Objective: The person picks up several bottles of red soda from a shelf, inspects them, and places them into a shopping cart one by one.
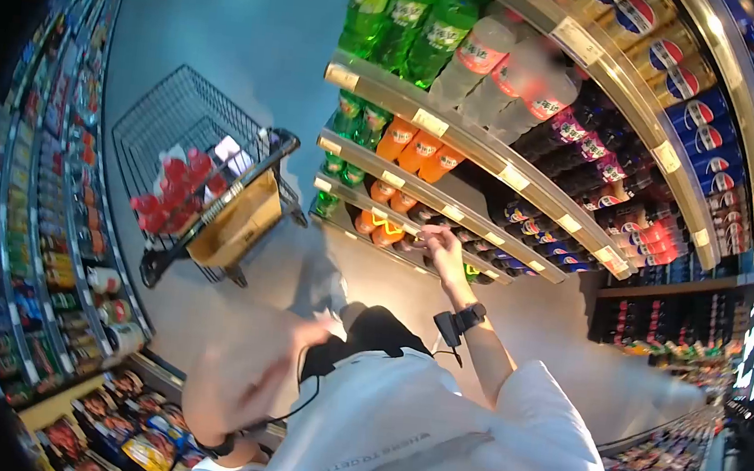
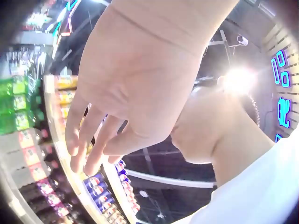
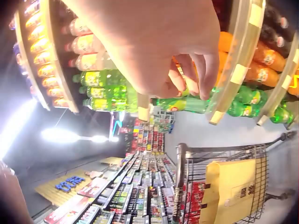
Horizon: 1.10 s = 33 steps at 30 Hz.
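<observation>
My left hand (image 1: 246,368) is raised close below the head camera, blurred in the head view. In the left wrist view its palm shows and the fingers (image 2: 96,140) hang loosely bent, holding nothing. My right hand (image 1: 442,249) reaches to the front of the drinks shelf, its fingertips right at a shelf edge (image 1: 452,213). Its fingers are loosely bent in the right wrist view, with nothing held showing between them. Orange soda bottles (image 1: 418,153) stand nearest to it. Green soda bottles (image 3: 191,104) appear just past the fingertips in the right wrist view.
A shopping cart (image 1: 262,156) stands ahead to the left, holding red-topped goods (image 1: 184,182) and a tan bag (image 1: 238,218) at its near end. Clear bottles with pink labels (image 1: 481,50) and blue cans (image 1: 705,131) fill other shelves. Goods racks (image 1: 58,250) line the left side.
</observation>
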Each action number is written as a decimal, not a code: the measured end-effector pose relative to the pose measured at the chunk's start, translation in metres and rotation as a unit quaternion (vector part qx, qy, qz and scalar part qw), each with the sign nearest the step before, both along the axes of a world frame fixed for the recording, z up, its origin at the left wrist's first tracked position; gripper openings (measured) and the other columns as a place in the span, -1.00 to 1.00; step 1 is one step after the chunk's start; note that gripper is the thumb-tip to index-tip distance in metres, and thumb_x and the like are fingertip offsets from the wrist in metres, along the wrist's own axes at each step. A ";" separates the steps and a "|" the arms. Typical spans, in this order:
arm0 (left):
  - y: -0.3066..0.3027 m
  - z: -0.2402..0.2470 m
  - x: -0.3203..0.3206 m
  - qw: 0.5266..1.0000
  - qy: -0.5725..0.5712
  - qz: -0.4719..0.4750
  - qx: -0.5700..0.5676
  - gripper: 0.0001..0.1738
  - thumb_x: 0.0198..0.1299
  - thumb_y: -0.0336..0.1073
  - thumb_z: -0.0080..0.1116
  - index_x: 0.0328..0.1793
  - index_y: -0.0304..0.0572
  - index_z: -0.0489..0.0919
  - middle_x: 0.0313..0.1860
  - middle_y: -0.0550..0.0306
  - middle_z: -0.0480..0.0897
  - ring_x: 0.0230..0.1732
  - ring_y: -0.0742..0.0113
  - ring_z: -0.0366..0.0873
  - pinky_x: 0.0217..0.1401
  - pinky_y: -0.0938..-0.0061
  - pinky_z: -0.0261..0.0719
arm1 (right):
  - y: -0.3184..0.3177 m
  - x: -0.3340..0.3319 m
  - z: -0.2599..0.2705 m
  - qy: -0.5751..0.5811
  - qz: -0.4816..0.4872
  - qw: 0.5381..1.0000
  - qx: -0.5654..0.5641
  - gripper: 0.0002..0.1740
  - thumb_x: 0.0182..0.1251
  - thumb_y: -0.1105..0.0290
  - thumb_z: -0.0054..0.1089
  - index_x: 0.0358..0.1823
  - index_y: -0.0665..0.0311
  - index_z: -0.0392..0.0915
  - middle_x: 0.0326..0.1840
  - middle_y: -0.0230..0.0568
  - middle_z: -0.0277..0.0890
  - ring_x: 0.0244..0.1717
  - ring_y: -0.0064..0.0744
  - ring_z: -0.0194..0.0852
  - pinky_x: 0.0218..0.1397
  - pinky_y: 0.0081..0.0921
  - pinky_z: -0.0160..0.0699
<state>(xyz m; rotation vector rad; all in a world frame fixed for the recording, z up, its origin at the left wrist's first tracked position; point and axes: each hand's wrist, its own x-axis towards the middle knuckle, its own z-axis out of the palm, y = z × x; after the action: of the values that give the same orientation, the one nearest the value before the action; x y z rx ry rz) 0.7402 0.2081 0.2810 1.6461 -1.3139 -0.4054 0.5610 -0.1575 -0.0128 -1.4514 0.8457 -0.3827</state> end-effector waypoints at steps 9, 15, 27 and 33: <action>0.058 -0.049 -0.021 0.949 0.057 0.303 0.071 -0.71 0.46 -0.56 0.13 0.24 -0.38 0.70 -0.12 -0.08 0.81 -0.07 0.16 0.78 0.10 0.35 0.64 | -0.151 0.006 -0.081 -0.092 -0.254 0.962 -0.029 -0.61 0.54 0.46 0.19 0.31 0.09 0.37 -0.06 -0.17 0.68 -0.24 -0.37 0.70 -0.18 -0.40 0.78; 0.040 -0.044 -0.032 0.933 0.049 0.351 0.065 -0.69 0.48 -0.52 0.14 0.27 -0.39 0.69 -0.11 -0.09 0.82 -0.04 0.19 0.80 0.13 0.37 0.65 | -0.381 0.017 -0.217 0.048 -0.204 0.818 -0.536 -0.71 0.67 0.26 0.17 0.25 0.21 0.55 0.04 -0.30 0.62 0.00 -0.32 0.64 0.07 -0.30 0.74; -0.028 -0.044 -0.029 0.909 0.051 0.402 0.095 -0.69 0.44 -0.49 0.21 0.26 -0.32 0.71 -0.04 -0.09 0.82 -0.04 0.13 0.81 0.12 0.33 0.67 | -0.380 0.001 -0.175 0.266 -0.187 0.848 -0.419 -0.54 0.67 0.11 0.02 0.30 0.32 0.57 0.38 0.10 0.56 0.41 0.08 0.46 0.49 -0.04 0.38; -0.046 -0.045 -0.017 0.918 0.043 0.380 0.108 -0.69 0.44 -0.49 0.21 0.26 -0.32 0.71 -0.03 -0.10 0.82 -0.05 0.13 0.81 0.11 0.33 0.68 | -0.349 -0.005 -0.175 0.144 -0.252 0.871 -0.397 -0.54 0.64 0.13 0.10 0.30 0.36 0.56 0.36 0.13 0.57 0.40 0.09 0.46 0.51 -0.03 0.35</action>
<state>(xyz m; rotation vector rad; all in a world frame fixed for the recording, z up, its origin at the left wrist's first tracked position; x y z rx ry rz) 0.7227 0.1625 0.2360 2.1442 -0.4919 -0.1428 0.5557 -0.5065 -0.1880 -2.0648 1.4187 -1.0142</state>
